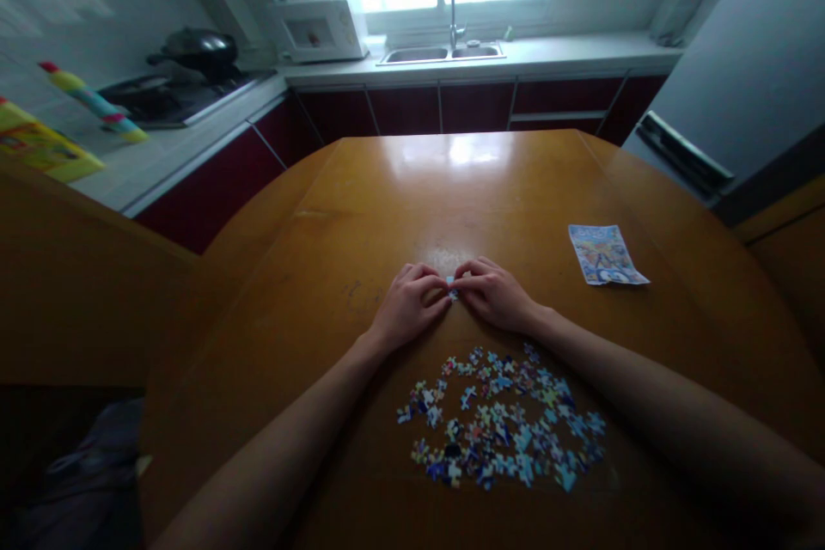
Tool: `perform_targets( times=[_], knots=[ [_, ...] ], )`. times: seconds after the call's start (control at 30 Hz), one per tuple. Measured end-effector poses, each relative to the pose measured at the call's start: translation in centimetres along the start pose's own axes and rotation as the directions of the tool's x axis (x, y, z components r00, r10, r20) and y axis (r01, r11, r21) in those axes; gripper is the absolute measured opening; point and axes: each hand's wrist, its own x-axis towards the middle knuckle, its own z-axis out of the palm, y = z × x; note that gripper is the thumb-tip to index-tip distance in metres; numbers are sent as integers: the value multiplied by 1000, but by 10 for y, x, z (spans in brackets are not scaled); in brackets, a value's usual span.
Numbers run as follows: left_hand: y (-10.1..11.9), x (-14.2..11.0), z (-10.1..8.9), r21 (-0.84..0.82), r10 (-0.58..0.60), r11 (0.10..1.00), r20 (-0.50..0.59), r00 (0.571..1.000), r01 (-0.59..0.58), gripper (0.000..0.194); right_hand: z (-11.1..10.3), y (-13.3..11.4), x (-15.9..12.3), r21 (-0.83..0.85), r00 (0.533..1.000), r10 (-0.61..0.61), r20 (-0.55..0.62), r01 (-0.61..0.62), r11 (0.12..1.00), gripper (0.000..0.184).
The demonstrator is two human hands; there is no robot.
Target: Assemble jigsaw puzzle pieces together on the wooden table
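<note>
My left hand (412, 301) and my right hand (493, 292) meet near the middle of the wooden table (361, 232). Between their fingertips are small light-blue jigsaw puzzle pieces (452, 294), partly covered by the fingers. Both hands are closed in a pinch on them, thumb against fingers. Whether the pieces are joined is too small to make out. Nearer to me, between my forearms, a loose spread of many puzzle pieces (503, 430) lies on the tabletop, in blue, white, yellow and dark colours.
A creased picture sheet (606, 255) lies to the right on the table. Beyond the table stand a counter with a sink (416, 56), a microwave (319, 30) and, at left, a stove with a black wok (199, 47). A fridge (741, 60) is at right.
</note>
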Motion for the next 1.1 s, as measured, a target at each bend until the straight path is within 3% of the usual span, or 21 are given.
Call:
perform_targets(
  times=[0.37,1.1],
  knots=[
    [-3,-1,3,-5,13,1000,-26,1000,-13,8,-7,-4,0,-135,995,-68,71,78,988,35],
    [-2,-1,1,-5,25,1000,-1,1000,-25,16,-8,-3,-1,-131,997,-59,49,65,989,30]
  ],
)
